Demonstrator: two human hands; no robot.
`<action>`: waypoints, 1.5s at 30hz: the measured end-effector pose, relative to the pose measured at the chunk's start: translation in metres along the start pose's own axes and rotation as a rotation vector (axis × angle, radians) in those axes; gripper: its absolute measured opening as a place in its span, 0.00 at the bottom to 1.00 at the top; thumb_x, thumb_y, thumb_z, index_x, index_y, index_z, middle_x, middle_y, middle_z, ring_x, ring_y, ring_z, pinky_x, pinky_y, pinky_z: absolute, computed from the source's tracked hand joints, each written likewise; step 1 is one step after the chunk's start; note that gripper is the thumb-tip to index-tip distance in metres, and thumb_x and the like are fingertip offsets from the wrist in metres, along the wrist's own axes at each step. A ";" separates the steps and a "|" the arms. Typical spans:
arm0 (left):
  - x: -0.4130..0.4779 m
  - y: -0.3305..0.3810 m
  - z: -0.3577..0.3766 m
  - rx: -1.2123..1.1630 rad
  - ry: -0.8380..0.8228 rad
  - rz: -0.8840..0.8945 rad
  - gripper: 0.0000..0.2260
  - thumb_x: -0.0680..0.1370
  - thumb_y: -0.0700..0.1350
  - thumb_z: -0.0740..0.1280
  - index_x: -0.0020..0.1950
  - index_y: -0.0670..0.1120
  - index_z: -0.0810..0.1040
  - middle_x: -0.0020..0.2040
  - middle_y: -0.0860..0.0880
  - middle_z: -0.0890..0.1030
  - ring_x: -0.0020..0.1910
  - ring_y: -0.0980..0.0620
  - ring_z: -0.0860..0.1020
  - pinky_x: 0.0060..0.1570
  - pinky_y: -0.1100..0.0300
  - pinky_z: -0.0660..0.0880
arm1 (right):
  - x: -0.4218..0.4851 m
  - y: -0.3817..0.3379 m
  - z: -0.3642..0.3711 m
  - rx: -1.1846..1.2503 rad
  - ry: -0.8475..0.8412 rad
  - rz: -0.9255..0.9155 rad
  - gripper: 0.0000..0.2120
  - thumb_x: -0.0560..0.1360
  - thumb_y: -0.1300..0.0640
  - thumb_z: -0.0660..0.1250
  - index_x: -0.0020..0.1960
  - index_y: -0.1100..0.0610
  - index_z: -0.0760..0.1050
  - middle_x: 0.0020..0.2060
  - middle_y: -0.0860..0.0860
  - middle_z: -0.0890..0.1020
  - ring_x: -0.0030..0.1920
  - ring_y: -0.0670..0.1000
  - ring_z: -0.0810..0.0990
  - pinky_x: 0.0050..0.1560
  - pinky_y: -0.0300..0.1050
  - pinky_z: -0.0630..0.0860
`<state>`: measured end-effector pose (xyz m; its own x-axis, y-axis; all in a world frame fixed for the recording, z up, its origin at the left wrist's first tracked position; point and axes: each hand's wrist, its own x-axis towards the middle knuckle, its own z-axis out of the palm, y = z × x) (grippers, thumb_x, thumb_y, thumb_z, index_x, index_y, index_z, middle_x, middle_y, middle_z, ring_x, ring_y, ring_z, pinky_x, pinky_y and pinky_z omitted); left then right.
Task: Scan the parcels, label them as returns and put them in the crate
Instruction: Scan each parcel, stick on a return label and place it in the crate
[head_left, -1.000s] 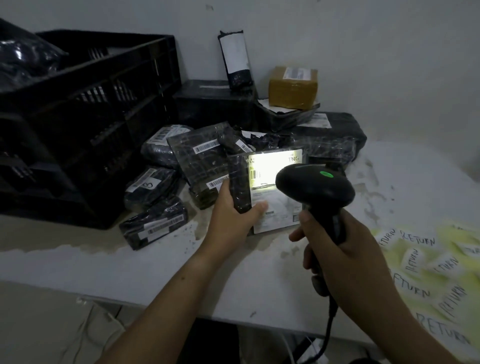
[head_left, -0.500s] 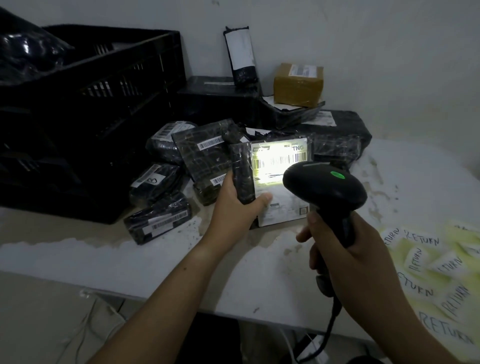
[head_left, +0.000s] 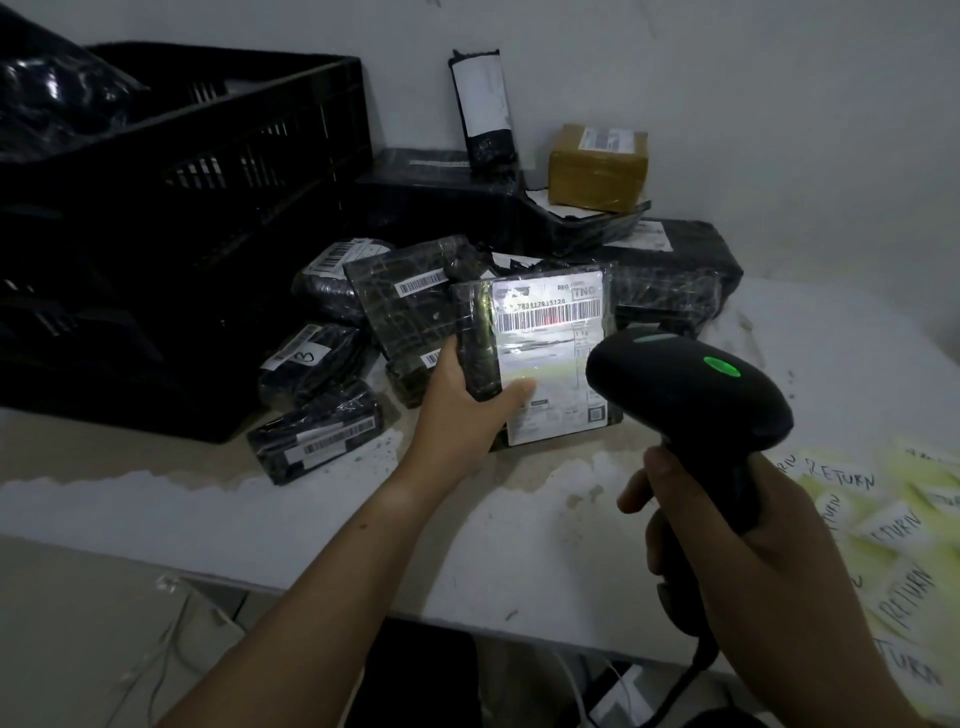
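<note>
Parcel (head_left: 550, 358), left edge in left hand (head_left: 457, 415), scanner (head_left: 685, 395) in right hand (head_left: 753, 561)

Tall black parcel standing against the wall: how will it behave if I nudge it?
Likely topples: the tall black parcel stands on end on a black box, narrow-based. Its crinkled plastic wrap looks slippery and probably soft rather than stiff.

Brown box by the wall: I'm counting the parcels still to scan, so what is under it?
The brown box rests on a flat black parcel, a white label showing at the box's left edge. Anything below that parcel is covered.
</note>
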<state>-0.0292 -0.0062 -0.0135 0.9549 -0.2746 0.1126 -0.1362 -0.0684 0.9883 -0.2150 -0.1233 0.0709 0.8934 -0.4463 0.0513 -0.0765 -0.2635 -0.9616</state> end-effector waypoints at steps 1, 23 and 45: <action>0.000 0.000 0.000 -0.007 -0.002 -0.002 0.32 0.75 0.48 0.76 0.75 0.52 0.66 0.65 0.57 0.79 0.63 0.58 0.78 0.64 0.58 0.74 | -0.001 0.000 0.000 -0.006 -0.003 -0.002 0.18 0.65 0.36 0.62 0.38 0.49 0.80 0.26 0.57 0.78 0.22 0.53 0.74 0.28 0.50 0.74; -0.004 -0.004 -0.008 -0.001 0.020 -0.089 0.23 0.75 0.44 0.76 0.66 0.55 0.71 0.54 0.58 0.83 0.50 0.62 0.82 0.45 0.68 0.76 | 0.041 0.040 -0.003 -0.129 -0.036 0.071 0.16 0.80 0.55 0.60 0.61 0.42 0.58 0.35 0.59 0.76 0.31 0.52 0.74 0.33 0.56 0.73; -0.028 -0.025 -0.037 -0.001 0.054 -0.314 0.21 0.76 0.37 0.72 0.66 0.49 0.71 0.53 0.56 0.82 0.50 0.54 0.82 0.44 0.58 0.76 | 0.102 0.092 0.006 -0.776 0.032 -0.123 0.24 0.77 0.46 0.67 0.67 0.57 0.68 0.59 0.55 0.75 0.58 0.56 0.76 0.59 0.54 0.75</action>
<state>-0.0424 0.0384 -0.0379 0.9629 -0.1889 -0.1927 0.1677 -0.1405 0.9758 -0.1286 -0.1877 -0.0139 0.9031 -0.3965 0.1645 -0.2758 -0.8295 -0.4856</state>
